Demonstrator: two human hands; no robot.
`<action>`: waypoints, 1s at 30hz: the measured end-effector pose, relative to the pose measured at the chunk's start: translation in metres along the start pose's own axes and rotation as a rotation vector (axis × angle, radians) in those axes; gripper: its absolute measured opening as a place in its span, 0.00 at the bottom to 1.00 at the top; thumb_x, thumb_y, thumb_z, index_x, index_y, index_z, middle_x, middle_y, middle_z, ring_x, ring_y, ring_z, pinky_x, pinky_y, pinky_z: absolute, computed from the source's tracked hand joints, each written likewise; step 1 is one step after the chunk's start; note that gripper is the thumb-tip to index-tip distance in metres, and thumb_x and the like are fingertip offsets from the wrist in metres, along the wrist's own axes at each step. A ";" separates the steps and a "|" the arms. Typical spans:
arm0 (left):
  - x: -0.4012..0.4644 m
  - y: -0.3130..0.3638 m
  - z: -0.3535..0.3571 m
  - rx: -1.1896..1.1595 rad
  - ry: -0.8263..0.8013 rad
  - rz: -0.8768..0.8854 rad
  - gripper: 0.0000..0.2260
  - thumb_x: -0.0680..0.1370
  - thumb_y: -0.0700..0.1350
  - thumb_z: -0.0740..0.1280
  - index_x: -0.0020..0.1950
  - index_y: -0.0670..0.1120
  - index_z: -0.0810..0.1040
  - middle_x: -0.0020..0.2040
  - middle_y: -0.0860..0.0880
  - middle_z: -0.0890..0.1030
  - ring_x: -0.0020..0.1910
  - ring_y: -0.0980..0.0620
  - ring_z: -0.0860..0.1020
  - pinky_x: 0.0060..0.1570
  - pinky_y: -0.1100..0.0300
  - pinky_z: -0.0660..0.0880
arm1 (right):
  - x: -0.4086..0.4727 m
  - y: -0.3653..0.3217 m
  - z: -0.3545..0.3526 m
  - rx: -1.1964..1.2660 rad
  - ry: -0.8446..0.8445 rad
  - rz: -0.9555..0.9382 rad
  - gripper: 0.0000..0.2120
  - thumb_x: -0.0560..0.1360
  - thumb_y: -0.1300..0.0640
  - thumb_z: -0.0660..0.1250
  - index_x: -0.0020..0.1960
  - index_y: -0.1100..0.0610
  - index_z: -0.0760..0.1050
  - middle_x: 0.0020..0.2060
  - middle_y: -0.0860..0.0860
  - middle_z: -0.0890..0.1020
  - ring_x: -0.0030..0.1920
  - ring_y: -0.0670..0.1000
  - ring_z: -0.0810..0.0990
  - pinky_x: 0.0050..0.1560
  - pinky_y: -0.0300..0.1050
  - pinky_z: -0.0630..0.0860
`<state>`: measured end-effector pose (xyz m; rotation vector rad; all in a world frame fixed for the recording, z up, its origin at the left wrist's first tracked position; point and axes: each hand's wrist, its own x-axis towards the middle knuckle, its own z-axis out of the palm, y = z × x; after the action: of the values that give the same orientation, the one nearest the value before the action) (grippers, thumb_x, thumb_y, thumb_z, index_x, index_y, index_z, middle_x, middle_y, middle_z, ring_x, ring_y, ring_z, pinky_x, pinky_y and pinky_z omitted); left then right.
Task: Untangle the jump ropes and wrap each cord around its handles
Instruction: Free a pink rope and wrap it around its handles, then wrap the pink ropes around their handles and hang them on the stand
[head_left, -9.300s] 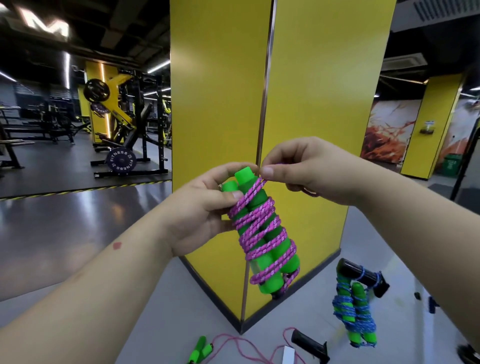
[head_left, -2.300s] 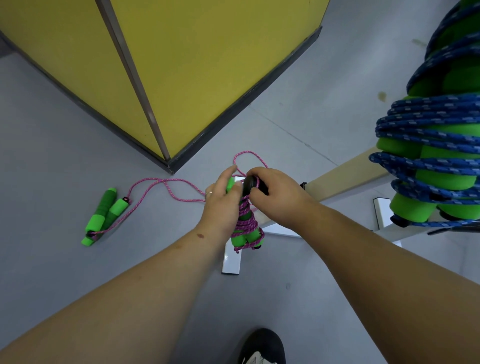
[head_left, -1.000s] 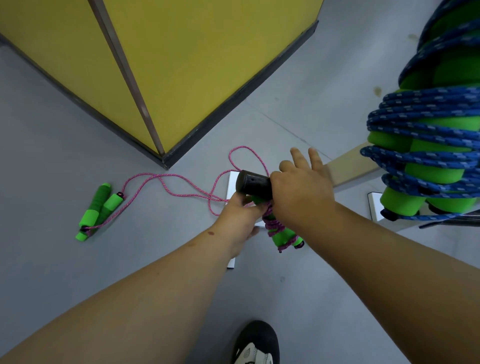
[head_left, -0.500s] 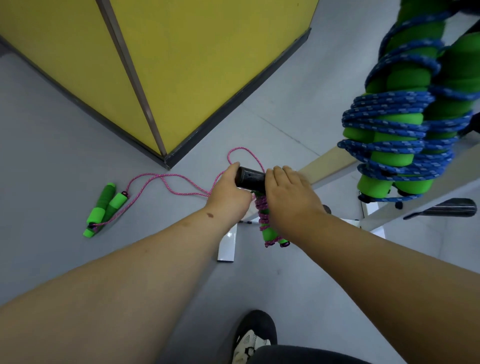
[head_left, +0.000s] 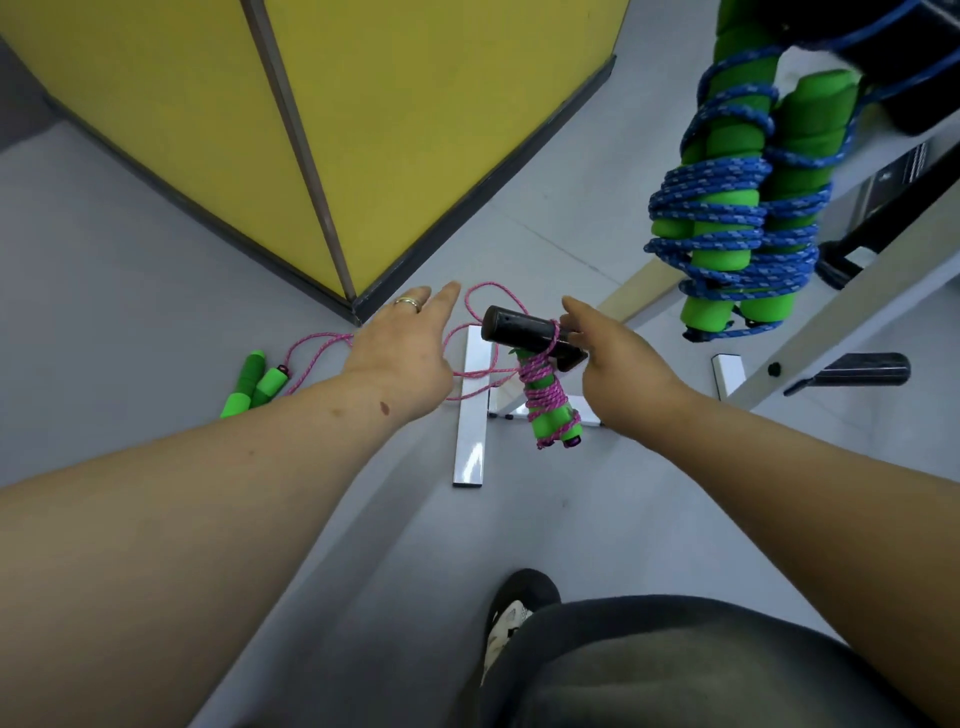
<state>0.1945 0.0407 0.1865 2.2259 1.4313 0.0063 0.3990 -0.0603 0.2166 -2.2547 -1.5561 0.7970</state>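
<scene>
Both hands' grip (head_left: 402, 348) (head_left: 618, 353) slack beside pink-wrapped green handles (head_left: 550, 405) on black peg (head_left: 519, 330).

The green handles (head_left: 550, 415) look like matt foam, bound in braided pink cord (head_left: 540, 387). The black peg (head_left: 519, 328) is dull, rubbery. The white bar (head_left: 470, 447) is glossy painted metal. The grey floor (head_left: 156, 312) is smooth, faintly sheened; the yellow pillar (head_left: 415, 104) matt.
</scene>
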 end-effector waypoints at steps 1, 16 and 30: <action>-0.004 -0.004 -0.003 0.009 -0.002 -0.020 0.41 0.76 0.38 0.65 0.84 0.57 0.50 0.84 0.48 0.54 0.81 0.43 0.56 0.74 0.45 0.65 | -0.002 0.001 0.000 0.011 -0.001 0.020 0.37 0.77 0.71 0.53 0.81 0.46 0.55 0.74 0.48 0.71 0.69 0.55 0.73 0.69 0.53 0.71; -0.040 -0.169 0.044 0.122 -0.151 -0.380 0.40 0.75 0.44 0.64 0.84 0.58 0.49 0.84 0.49 0.52 0.81 0.44 0.54 0.75 0.47 0.63 | 0.055 -0.098 0.116 -0.199 -0.297 -0.153 0.41 0.77 0.64 0.60 0.82 0.45 0.44 0.79 0.52 0.60 0.70 0.59 0.71 0.63 0.51 0.73; 0.039 -0.330 0.113 0.124 -0.287 -0.571 0.39 0.79 0.54 0.63 0.83 0.63 0.42 0.82 0.40 0.52 0.77 0.38 0.61 0.72 0.42 0.64 | 0.119 -0.121 0.279 -0.253 -0.471 -0.243 0.43 0.76 0.64 0.60 0.81 0.46 0.39 0.78 0.50 0.58 0.70 0.57 0.69 0.64 0.53 0.73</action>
<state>-0.0405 0.1385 -0.0557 1.7382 1.8748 -0.5792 0.1738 0.0747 0.0224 -2.0734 -2.2039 1.1752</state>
